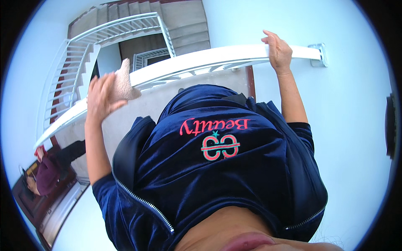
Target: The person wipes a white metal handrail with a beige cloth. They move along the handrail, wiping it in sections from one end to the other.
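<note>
A long white handrail (197, 60) runs across in front of me from the lower left to the right wall. My left hand (100, 95) presses a pinkish-beige, fuzzy cloth (123, 81) over the rail's left part. The cloth drapes over the top, with corners sticking up and down past the thumb. Farther right, my right hand (279, 52) is laid over the rail near its wall end, loosely curled around it, with a finger poking upward. No cloth shows in that hand.
A metal bracket (319, 55) fixes the rail to the pale wall. Beyond it, grey stairs (184, 25) and a white balustrade (117, 26) descend around an open stairwell. At far left, another person (47, 175) in dark purple reaches to the rail with something red, near a dark door.
</note>
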The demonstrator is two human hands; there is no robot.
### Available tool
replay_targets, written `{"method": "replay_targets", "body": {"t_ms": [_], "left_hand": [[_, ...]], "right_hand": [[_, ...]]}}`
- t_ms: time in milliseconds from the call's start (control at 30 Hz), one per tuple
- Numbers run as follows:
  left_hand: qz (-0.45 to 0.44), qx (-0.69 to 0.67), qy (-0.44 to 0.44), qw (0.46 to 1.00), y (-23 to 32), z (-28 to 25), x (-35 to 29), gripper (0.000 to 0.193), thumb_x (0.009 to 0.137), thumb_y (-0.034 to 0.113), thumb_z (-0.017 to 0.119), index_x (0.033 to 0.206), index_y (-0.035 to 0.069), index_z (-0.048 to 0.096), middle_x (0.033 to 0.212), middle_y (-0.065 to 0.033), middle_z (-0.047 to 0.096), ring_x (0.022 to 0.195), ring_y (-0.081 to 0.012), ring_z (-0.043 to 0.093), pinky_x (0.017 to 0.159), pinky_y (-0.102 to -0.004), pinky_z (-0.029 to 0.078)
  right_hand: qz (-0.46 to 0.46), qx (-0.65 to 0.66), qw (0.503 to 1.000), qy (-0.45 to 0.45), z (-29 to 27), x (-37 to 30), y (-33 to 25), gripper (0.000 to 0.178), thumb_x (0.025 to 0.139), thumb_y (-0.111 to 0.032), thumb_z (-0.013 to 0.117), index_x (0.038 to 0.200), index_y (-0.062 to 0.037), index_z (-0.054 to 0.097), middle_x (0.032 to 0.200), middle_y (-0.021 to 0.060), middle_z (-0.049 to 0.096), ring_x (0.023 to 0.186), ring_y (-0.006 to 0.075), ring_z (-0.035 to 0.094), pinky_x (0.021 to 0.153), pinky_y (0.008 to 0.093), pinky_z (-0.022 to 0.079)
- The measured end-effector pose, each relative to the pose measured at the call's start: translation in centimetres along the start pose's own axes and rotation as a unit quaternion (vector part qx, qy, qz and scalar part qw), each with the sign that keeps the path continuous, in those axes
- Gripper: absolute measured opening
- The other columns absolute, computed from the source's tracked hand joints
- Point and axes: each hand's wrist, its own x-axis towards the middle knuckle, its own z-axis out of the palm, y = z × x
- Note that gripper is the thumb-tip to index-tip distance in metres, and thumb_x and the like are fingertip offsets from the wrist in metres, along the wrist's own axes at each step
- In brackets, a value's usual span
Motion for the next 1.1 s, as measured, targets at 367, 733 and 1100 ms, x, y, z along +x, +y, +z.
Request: {"method": "replay_targets", "body": {"t_ms": [367, 733, 1100], "left_hand": [[-0.038, -0.016, -0.022, 0.999, 5.2, 2.9, 5.0, 0.104, 0.052, 0.012, 0.091, 0.144, 0.0, 0.045, 0.12, -0.0171, 0.059, 0.107, -0.0346, 0.06, 0.093, -0.0449, 0.048], [0.028, -0.03, -0.035, 0.999, 22.3, 5.5, 22.5, 0.093, 0.062, 0.027, 0.088, 0.138, -0.004, 0.045, 0.099, -0.0153, 0.059, 0.088, -0.0325, 0.063, 0.075, -0.0432, 0.051], [0.074, -0.165, 0.041, 0.983, 25.0, 5.2, 25.0, 0.063, 0.088, 0.033, 0.068, 0.143, 0.007, 0.052, 0.144, -0.021, 0.05, 0.133, -0.0351, 0.05, 0.108, -0.0706, 0.029]], "right_hand": [[-0.043, -0.021, 0.998, 0.029, 0.4, 0.0, -0.5, 0.031, 0.098, -0.038, 0.062, 0.104, -0.0124, 0.077, 0.077, 0.0048, 0.075, 0.068, 0.0199, 0.071, 0.065, 0.0322, 0.054], [-0.103, 0.233, 0.962, 0.097, -1.2, -1.4, -5.8, 0.03, 0.092, -0.021, 0.069, 0.119, -0.0073, 0.069, 0.12, 0.011, 0.069, 0.116, 0.0278, 0.062, 0.101, 0.0376, 0.049], [-0.086, 0.059, 0.988, 0.113, 1.9, -1.9, -8.7, 0.043, 0.101, -0.039, 0.052, 0.133, -0.0112, 0.061, 0.126, 0.012, 0.063, 0.123, 0.0304, 0.055, 0.113, 0.0547, 0.033]]}}
